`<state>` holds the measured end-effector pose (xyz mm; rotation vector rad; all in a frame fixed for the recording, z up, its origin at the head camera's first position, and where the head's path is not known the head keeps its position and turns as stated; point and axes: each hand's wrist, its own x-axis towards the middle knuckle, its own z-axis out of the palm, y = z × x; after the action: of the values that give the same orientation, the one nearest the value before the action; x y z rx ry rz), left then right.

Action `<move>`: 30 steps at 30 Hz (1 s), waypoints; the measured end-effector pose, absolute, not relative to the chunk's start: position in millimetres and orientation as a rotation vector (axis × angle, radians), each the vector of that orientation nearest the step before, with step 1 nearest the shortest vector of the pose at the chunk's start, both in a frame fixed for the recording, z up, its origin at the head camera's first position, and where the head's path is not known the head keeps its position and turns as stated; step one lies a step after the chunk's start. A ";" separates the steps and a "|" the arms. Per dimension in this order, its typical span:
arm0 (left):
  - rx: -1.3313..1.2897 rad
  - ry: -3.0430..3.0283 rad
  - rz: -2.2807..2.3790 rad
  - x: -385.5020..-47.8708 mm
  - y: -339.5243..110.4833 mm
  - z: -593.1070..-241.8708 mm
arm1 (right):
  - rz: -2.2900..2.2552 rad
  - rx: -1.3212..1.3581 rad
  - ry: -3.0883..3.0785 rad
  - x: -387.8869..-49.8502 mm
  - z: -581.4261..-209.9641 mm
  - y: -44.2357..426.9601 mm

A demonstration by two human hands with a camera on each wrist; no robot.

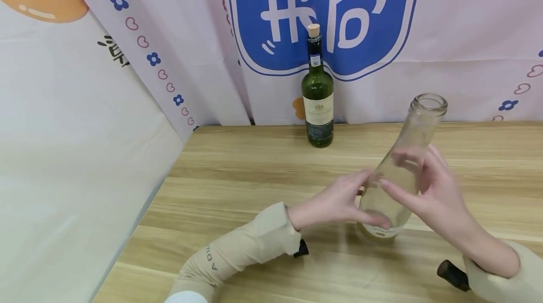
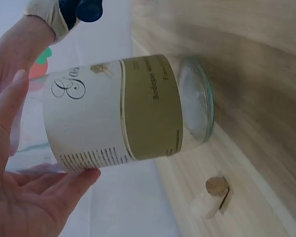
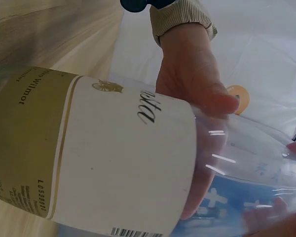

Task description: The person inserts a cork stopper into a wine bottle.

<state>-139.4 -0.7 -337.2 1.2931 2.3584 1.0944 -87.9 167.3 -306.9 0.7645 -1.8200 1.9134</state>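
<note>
A clear glass bottle with an uncorked mouth leans to the right in the head view. My left hand grips its lower body from the left, thumb across the front. Higher up, my right hand holds it from the right, fingers curled behind the glass. The left wrist view shows the bottle's cream and olive label and its base close to the table; whether they touch, I cannot tell. In the right wrist view the label fills the near side, with the left hand beyond it.
A green wine bottle with a cork in its mouth stands upright near the table's back edge, before a printed curtain. A loose cork is on the wooden table, beside the clear bottle's base.
</note>
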 end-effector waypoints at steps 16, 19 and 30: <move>0.986 2.625 0.612 -185.4 -13.2 -364.1 | 1.865 0.808 -1.949 -95.4 -305.7 163.5; 0.818 2.690 0.468 -183.1 -7.9 -372.2 | 1.868 0.823 -1.928 -95.2 -306.3 163.4; 0.787 2.696 0.431 -178.0 0.3 -381.4 | 1.848 0.833 -1.898 -95.4 -307.5 163.6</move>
<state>-178.0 0.3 -381.4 0.7874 2.6964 0.4313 -95.4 163.6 -307.5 0.8327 -1.8975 1.8481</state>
